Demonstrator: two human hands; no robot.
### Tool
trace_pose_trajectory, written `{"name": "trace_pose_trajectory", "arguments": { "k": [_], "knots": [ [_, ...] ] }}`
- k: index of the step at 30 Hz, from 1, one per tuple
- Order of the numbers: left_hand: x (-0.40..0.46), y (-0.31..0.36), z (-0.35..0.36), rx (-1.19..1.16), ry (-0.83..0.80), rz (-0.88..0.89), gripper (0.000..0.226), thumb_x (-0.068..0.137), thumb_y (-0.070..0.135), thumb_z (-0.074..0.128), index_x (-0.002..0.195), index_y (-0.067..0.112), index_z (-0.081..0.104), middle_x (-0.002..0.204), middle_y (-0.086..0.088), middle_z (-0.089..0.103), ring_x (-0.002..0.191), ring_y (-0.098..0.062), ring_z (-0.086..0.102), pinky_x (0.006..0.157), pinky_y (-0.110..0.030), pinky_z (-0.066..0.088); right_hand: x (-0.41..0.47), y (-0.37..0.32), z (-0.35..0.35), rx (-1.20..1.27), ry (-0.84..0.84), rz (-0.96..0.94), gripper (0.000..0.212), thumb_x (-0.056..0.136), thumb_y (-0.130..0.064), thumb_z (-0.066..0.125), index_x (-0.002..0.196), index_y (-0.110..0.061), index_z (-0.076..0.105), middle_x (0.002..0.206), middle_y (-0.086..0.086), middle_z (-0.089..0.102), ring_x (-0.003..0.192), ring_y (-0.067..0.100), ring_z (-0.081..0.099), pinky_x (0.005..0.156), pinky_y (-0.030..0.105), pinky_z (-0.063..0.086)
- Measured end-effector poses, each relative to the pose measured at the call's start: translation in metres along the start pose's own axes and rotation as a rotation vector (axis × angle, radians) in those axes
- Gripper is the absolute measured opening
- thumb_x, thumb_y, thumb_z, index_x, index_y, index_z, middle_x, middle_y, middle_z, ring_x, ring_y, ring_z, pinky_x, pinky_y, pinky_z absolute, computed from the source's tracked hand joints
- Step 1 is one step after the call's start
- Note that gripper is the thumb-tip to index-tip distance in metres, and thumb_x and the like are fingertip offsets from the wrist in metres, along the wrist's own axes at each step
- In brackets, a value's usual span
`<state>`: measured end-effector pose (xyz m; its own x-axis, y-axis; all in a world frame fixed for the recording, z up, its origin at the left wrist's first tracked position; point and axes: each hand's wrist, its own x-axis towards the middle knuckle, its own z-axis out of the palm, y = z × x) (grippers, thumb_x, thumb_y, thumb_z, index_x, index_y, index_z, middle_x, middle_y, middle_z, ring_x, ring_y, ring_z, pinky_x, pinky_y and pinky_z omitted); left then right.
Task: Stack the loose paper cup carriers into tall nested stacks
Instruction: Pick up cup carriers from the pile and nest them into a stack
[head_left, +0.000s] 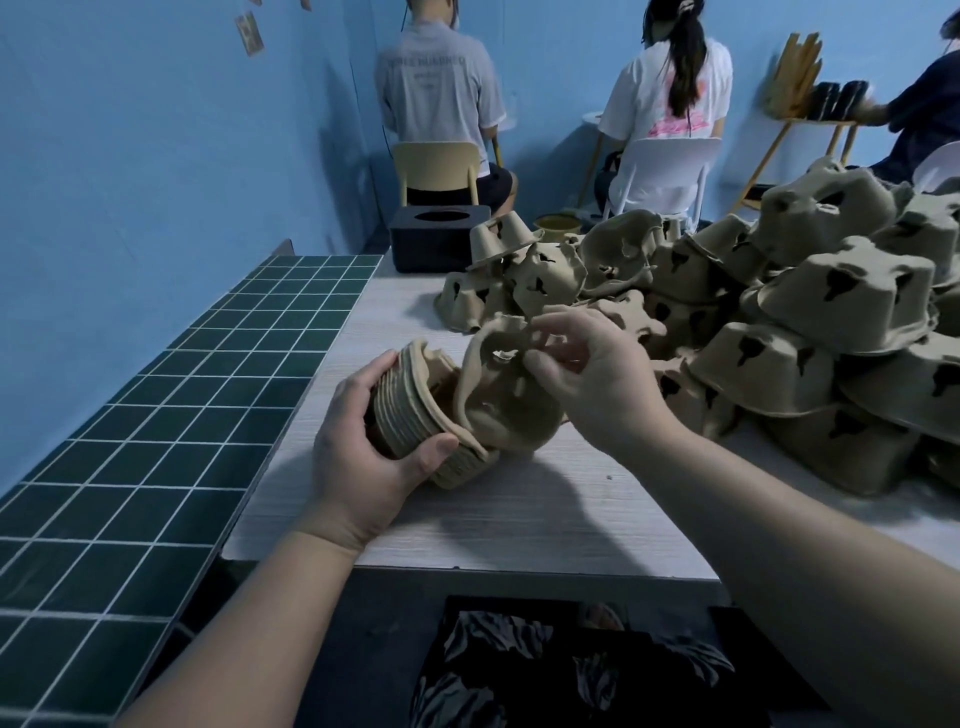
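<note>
two hands are at work over the white table (519, 519). your left hand (358, 457) is wrapped around a short nested stack (410, 415) of paper cup carriers, thumb on the near side and fingers curled behind; the stack lies tipped on its side, its ribbed rims showing as layered edges, its lower end touching the tabletop. your right hand (597, 374) pinches a single loose carrier (504, 395) by its upper edge, thumb and fingers closed on the pulp; this carrier is tilted, its open cups facing you, and its lower left edge meets the mouth of the stack, not fully seated as far as can be seen. just behind and to the right of your right hand sits a large heap of loose carriers (779, 322), most of them upside down, piled over one another and reaching the right edge of view. a black box (436, 244) with an oval opening on top stands at the far end of the table, just left of the heap. a dark green tiled surface (156, 405) runs along the table's left side. two persons sit on chairs beyond the table, backs turned, near the blue wall (156, 156).
</note>
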<state>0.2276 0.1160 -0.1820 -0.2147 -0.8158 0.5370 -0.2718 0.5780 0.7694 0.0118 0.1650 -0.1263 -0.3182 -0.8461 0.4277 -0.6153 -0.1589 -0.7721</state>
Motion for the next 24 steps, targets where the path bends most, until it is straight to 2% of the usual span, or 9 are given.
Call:
{"name": "trace_pose_trajectory", "arguments": {
  "k": [2,3,5,7,10,14,17,24],
  "knots": [
    [0.001,0.0,0.0,0.004,0.0,0.007,0.099,0.057,0.083,0.065,0.137,0.028,0.046,0.127,0.016,0.052,0.119,0.006,0.049,0.098,-0.01,0.038,-0.008,0.002,0.002,-0.069,-0.071,-0.058,0.038,0.079,-0.027,0.075,0.116,-0.023,0.066,0.132,-0.01,0.051,0.104,0.005,0.061,0.096,0.027,0.049],
    [0.001,0.0,0.001,0.008,0.001,0.008,0.096,0.058,0.08,0.067,0.136,0.028,0.046,0.127,0.016,0.052,0.118,0.008,0.048,0.096,-0.006,0.036,-0.012,0.004,0.003,-0.121,-0.098,-0.089,0.045,0.077,-0.032,0.076,0.12,-0.021,0.065,0.139,-0.009,0.047,0.114,0.007,0.056,0.1,0.025,0.043],
    [0.001,-0.001,0.001,0.015,0.003,0.01,0.094,0.058,0.073,0.07,0.136,0.027,0.046,0.127,0.013,0.054,0.119,0.008,0.048,0.096,-0.006,0.036,-0.02,0.006,0.004,-0.207,-0.152,-0.164,0.054,0.073,-0.038,0.079,0.121,-0.018,0.065,0.143,-0.007,0.045,0.122,0.006,0.048,0.101,0.023,0.038],
    [0.001,-0.002,0.001,0.012,0.007,0.009,0.097,0.057,0.077,0.069,0.137,0.026,0.047,0.13,0.008,0.054,0.12,0.005,0.049,0.098,-0.008,0.037,-0.025,0.012,0.007,-0.264,-0.187,-0.232,0.054,0.072,-0.04,0.08,0.119,-0.016,0.066,0.143,-0.003,0.046,0.126,0.013,0.049,0.101,0.031,0.043],
    [0.0,-0.001,0.001,0.009,0.012,0.004,0.098,0.057,0.084,0.064,0.136,0.028,0.047,0.13,0.009,0.054,0.12,0.003,0.05,0.101,-0.018,0.042,-0.027,0.02,0.009,-0.33,-0.208,-0.284,0.049,0.071,-0.034,0.08,0.115,-0.017,0.068,0.138,0.002,0.051,0.124,0.02,0.051,0.096,0.036,0.047],
    [0.0,0.0,0.001,0.013,0.014,0.005,0.095,0.058,0.084,0.064,0.136,0.032,0.045,0.128,0.013,0.054,0.12,-0.001,0.051,0.103,-0.035,0.046,-0.025,0.029,0.014,-0.397,-0.219,-0.34,0.042,0.067,-0.023,0.083,0.106,-0.012,0.072,0.108,0.006,0.069,0.116,0.03,0.057,0.096,0.039,0.046],
    [0.001,-0.001,0.001,0.021,0.013,0.012,0.097,0.059,0.085,0.063,0.136,0.03,0.046,0.129,0.016,0.053,0.121,-0.001,0.051,0.104,-0.034,0.045,-0.025,0.028,0.018,-0.402,-0.167,-0.317,0.032,0.071,-0.021,0.08,0.101,-0.012,0.074,0.095,0.004,0.073,0.116,0.033,0.057,0.095,0.038,0.045],
    [0.0,0.0,0.001,0.027,-0.001,0.0,0.1,0.059,0.084,0.064,0.138,0.024,0.047,0.131,0.007,0.054,0.122,-0.005,0.052,0.104,-0.035,0.045,-0.023,0.026,0.023,-0.435,-0.226,-0.323,0.033,0.071,-0.021,0.077,0.103,-0.019,0.072,0.097,-0.001,0.072,0.121,0.028,0.053,0.089,0.037,0.048]
  ]
}}
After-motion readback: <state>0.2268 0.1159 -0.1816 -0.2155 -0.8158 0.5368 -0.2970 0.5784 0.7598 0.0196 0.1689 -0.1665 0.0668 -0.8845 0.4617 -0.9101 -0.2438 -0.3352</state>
